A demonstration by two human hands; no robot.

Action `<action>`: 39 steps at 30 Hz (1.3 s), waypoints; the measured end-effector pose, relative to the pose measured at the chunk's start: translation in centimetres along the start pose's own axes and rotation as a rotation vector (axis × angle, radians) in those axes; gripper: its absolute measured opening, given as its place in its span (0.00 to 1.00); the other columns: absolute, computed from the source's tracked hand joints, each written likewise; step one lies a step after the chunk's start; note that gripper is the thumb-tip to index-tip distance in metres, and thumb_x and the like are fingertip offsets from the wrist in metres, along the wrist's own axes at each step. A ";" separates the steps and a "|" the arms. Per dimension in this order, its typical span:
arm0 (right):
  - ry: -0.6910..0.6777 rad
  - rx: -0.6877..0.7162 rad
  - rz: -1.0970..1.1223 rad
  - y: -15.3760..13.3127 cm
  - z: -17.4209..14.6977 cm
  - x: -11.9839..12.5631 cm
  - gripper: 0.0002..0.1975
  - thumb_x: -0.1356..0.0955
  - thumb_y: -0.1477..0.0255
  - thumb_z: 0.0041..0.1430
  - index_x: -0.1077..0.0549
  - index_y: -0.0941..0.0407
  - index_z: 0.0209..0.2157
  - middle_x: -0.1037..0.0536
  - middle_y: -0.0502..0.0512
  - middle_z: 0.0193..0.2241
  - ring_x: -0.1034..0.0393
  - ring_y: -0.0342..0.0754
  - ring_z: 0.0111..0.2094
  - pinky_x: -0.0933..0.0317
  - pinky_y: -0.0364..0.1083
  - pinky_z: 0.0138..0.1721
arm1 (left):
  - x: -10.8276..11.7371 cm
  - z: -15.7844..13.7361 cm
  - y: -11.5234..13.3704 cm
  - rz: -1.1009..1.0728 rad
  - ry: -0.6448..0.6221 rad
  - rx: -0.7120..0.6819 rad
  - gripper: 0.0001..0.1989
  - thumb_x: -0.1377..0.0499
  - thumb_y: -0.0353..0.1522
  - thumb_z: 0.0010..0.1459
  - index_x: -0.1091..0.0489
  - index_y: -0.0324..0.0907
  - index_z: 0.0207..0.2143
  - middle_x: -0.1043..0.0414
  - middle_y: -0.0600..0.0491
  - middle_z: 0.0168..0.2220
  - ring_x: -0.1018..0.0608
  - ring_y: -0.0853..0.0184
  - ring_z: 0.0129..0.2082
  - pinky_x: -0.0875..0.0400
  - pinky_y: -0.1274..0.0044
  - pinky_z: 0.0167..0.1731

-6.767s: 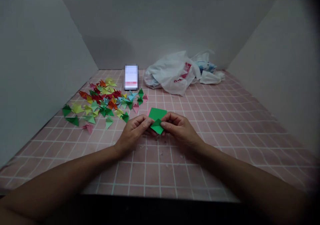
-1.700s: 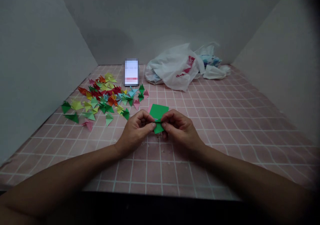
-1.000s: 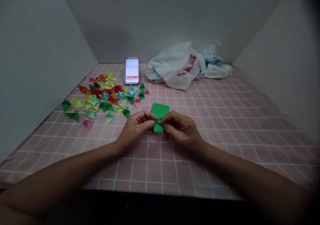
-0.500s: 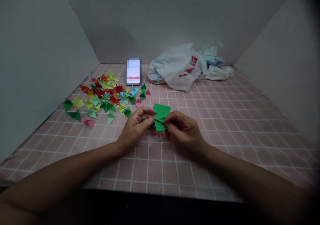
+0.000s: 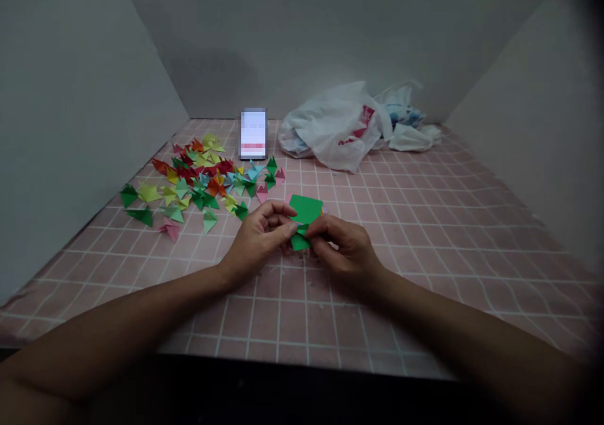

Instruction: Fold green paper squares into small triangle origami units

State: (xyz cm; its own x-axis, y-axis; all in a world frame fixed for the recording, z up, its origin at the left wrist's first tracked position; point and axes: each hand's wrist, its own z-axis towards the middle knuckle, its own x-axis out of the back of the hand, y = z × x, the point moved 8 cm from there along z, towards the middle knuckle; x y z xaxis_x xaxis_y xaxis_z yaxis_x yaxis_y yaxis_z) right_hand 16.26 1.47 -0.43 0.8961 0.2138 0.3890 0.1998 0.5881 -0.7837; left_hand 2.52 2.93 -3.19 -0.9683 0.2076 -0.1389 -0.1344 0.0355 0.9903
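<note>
We see a small folded piece of green paper point(image 5: 300, 241) between the two hands, low over the middle of the surface point(image 5: 425, 236), with its creased edge running across between the thumbs. The left hand point(image 5: 258, 233) pinches it from one side: thumb and index finger are closed on its edge, and the other fingers curl beneath. The right hand point(image 5: 346, 249) grips the opposite side, thumb and index finger closed together on the paper, the remaining fingers tucked in.

Just beyond the folded piece we see a flat green sheet point(image 5: 307, 207), with a little pink showing at its left edge and a little orange at its right; we cannot tell whether it touches the piece in hand.

Farther out to the left, many small folded paper shapes point(image 5: 216, 186) lie in a loose spread, in red, orange, yellow, blue, pink and several greens. Behind them a phone point(image 5: 253, 134) stands with its screen lit and blurred. To the right of the phone we find a crumpled white plastic bag point(image 5: 330, 126) with red print, and next to it a smaller white and blue bundle point(image 5: 403, 115), near the back wall point(image 5: 330, 34).
</note>
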 end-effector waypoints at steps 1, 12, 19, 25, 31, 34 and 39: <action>0.003 -0.011 0.006 0.1 0.0 0.0 0.09 0.36 0.81 0.61 0.30 0.53 0.32 0.29 0.48 0.25 0.35 0.44 0.26 0.41 0.45 0.28 | 0.0 0.0 0.0 0.000 0.004 -0.003 0.13 0.33 0.34 0.53 0.32 0.40 0.38 0.28 0.58 0.25 0.26 0.74 0.21 0.30 0.82 0.22; 0.025 -0.404 0.551 2.7 -0.4 -1.2 0.05 0.32 0.74 0.60 0.33 0.53 0.36 0.28 0.44 0.23 0.31 0.41 0.22 0.37 0.43 0.24 | 0.2 0.0 0.5 0.036 0.047 -0.055 0.12 0.33 0.33 0.53 0.34 0.41 0.35 0.30 0.59 0.24 0.26 0.74 0.22 0.29 0.82 0.23; 0.003 -0.399 0.550 2.6 -0.3 -1.1 0.04 0.31 0.74 0.58 0.31 0.54 0.35 0.28 0.45 0.22 0.31 0.41 0.22 0.37 0.43 0.25 | 0.3 0.1 0.6 0.047 0.048 -0.062 0.11 0.34 0.32 0.53 0.34 0.41 0.34 0.31 0.60 0.24 0.27 0.75 0.21 0.30 0.83 0.22; -0.042 -0.403 0.525 2.5 -0.3 -1.0 0.02 0.31 0.72 0.59 0.29 0.55 0.35 0.26 0.47 0.22 0.30 0.43 0.23 0.36 0.44 0.27 | 0.4 0.0 0.7 0.074 0.075 -0.064 0.11 0.34 0.33 0.53 0.33 0.41 0.33 0.31 0.59 0.25 0.27 0.74 0.22 0.30 0.82 0.23; -0.034 -0.419 0.573 2.9 -0.2 -1.3 0.05 0.30 0.71 0.59 0.29 0.56 0.34 0.26 0.46 0.21 0.30 0.41 0.22 0.35 0.43 0.25 | 0.4 0.0 1.2 0.112 0.076 -0.105 0.09 0.34 0.32 0.53 0.33 0.41 0.33 0.32 0.59 0.27 0.28 0.74 0.24 0.30 0.82 0.24; -0.024 -0.441 0.624 3.1 -0.3 -1.5 0.06 0.29 0.72 0.58 0.30 0.55 0.35 0.27 0.45 0.22 0.30 0.41 0.21 0.35 0.42 0.25 | 0.2 -0.1 1.6 0.146 0.073 -0.145 0.08 0.35 0.30 0.53 0.33 0.41 0.33 0.33 0.58 0.27 0.29 0.74 0.25 0.31 0.82 0.25; 0.007 -0.486 0.667 3.3 -0.4 -1.6 0.06 0.29 0.73 0.57 0.31 0.55 0.35 0.28 0.43 0.21 0.31 0.39 0.20 0.36 0.41 0.23 | -0.1 -0.3 1.8 0.197 0.049 -0.168 0.07 0.36 0.30 0.54 0.33 0.41 0.33 0.32 0.58 0.28 0.29 0.74 0.26 0.31 0.81 0.26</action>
State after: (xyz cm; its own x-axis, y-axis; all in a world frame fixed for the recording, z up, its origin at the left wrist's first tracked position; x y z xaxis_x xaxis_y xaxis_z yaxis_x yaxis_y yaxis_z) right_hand 15.62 2.71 -3.86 0.8895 0.3928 -0.2337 -0.2272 -0.0636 -0.9718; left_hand 2.29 2.71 -1.36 -0.9878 0.1462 0.0535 0.0291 -0.1643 0.9860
